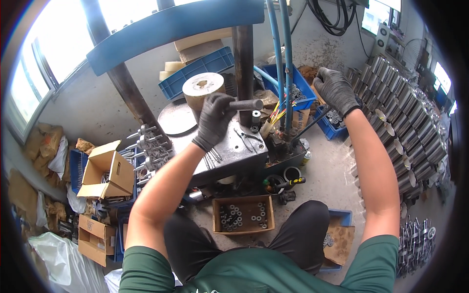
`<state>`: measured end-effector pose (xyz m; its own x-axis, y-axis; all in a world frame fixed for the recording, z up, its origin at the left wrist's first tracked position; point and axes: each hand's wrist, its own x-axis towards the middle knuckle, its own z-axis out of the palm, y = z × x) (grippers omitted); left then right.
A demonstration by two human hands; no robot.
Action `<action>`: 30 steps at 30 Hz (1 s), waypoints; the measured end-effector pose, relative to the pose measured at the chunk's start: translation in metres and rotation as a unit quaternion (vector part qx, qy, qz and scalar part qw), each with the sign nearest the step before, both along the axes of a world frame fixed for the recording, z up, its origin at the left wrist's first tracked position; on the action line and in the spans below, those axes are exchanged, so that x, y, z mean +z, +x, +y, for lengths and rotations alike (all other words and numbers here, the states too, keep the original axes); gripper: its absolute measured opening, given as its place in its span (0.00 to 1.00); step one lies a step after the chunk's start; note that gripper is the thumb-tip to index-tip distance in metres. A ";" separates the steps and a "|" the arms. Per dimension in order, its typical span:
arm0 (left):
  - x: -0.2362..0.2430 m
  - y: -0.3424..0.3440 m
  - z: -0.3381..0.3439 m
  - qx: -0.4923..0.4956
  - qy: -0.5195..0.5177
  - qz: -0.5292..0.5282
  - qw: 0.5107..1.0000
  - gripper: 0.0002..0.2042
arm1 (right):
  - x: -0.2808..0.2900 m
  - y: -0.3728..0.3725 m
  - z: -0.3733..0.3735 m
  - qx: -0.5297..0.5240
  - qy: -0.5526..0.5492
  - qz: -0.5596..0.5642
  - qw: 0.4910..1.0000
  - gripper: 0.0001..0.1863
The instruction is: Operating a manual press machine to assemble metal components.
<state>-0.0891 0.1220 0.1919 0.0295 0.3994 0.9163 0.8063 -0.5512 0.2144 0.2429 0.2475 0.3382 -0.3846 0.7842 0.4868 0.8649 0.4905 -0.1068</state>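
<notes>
My left hand [214,122], in a dark grey glove, is closed around a short, thick metal rod [246,105] pointing right. It is just in front of a pale-topped cylinder [202,84] with a centre hole, which stands on the metal bed of a press [229,158]. A pair of pliers [246,139] and several thin rods [212,158] lie on that bed. My right hand [336,90], gloved alike, is raised at the right with curled fingers; what they hold, if anything, is hidden. A dark lever bar [312,123] slants up toward the right wrist.
Dark posts and a blue crossbeam [176,31] frame the press. Between my knees sits a cardboard box [243,229] with small ring parts. Shiny metal tubes [400,127] are stacked at the right. Spindle-like parts [149,149] and an open carton [110,173] stand left.
</notes>
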 end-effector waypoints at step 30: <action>-0.098 0.032 -0.232 -0.152 -0.329 -0.560 0.745 0.07 | -0.089 0.072 -0.147 0.150 -0.110 0.082 0.979 0.11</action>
